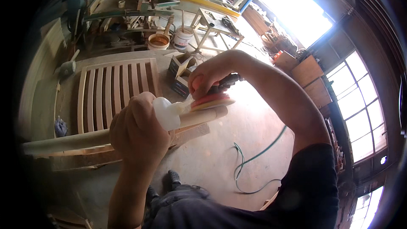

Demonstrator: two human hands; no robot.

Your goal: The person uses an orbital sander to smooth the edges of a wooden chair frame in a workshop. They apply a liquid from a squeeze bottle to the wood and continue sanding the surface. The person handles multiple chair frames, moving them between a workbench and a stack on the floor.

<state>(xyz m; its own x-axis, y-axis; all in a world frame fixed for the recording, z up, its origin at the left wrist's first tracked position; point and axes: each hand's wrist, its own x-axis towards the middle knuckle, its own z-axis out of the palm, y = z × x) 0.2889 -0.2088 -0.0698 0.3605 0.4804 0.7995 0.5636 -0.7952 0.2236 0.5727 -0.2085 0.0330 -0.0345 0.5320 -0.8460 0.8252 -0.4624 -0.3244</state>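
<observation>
My left hand (140, 129) is closed around a white plastic bottle (166, 113), whose pale nozzle points right toward the sander. A long round wooden pole (68, 142) runs behind this hand; whether the fingers also touch it is hidden. My right hand (210, 74), bent over from the right, grips a small hand-held sander (212, 99) with a red and yellow round pad. That pad sits at the pole's right end, close to the bottle's nozzle. Some fingers of the right hand are hidden behind the tool.
Under the pole lie rough boards (190, 135). A slatted wooden panel (116, 89) rests beyond it, with a mallet (68, 68) to the left. Two buckets (159, 41), an open box (180, 70) and a wooden stand (218, 25) are farther off. A green hose (258, 157) curls on the floor.
</observation>
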